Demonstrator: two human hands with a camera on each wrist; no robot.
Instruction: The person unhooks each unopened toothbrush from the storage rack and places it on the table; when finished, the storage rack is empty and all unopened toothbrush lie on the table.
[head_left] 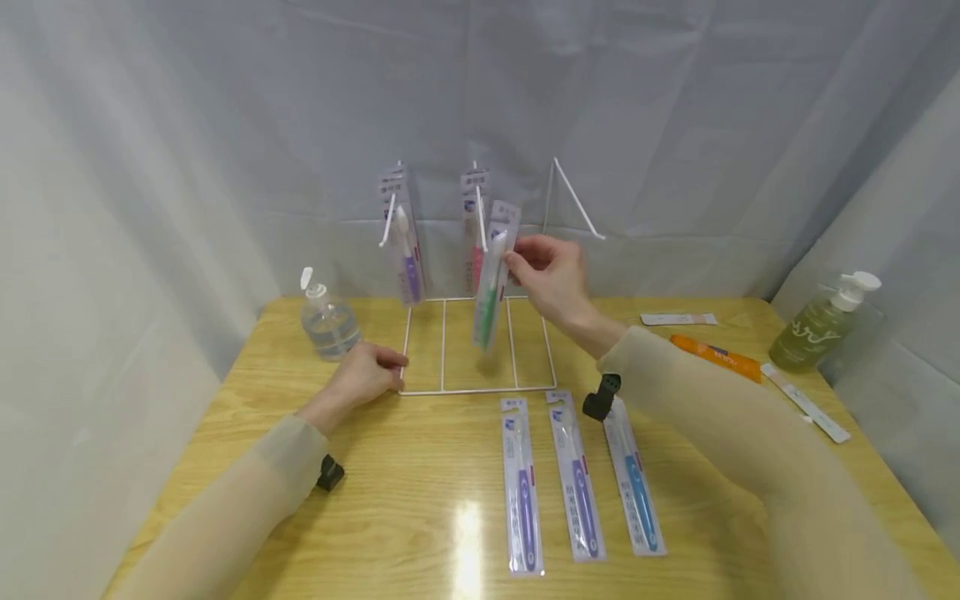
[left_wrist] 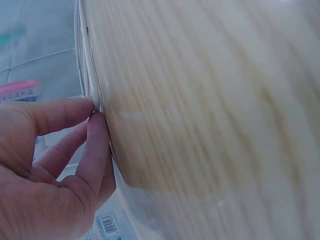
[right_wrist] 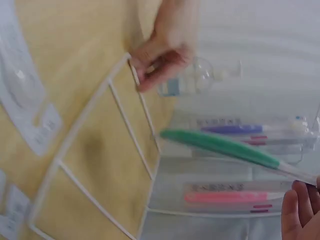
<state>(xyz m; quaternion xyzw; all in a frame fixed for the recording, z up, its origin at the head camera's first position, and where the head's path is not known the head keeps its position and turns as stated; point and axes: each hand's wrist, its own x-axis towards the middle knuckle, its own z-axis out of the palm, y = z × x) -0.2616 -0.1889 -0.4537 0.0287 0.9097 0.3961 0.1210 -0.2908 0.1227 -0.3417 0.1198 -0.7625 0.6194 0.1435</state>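
Observation:
My right hand [head_left: 557, 279] pinches the edge of a packaged green toothbrush [head_left: 489, 304], held upright by the middle hook of a white wire rack [head_left: 480, 391]. In the right wrist view the green handle [right_wrist: 220, 146] slants past a pink toothbrush [right_wrist: 227, 197] hanging behind it. With thumb and fingertips my left hand [head_left: 363, 372] grips the rack's front left corner, close over the tabletop. Purple toothbrushes [head_left: 411, 271] in packs hang from the left hook. The right hook [head_left: 579, 200] bears no pack.
Two purple toothbrush packs [head_left: 523, 492] [head_left: 577, 483] and a blue one [head_left: 636, 487] lie in front of the rack. A clear pump bottle [head_left: 330, 327] stands left. On the right are an orange tube [head_left: 716, 357], slim white packets [head_left: 678, 319] and a green pump bottle [head_left: 813, 337].

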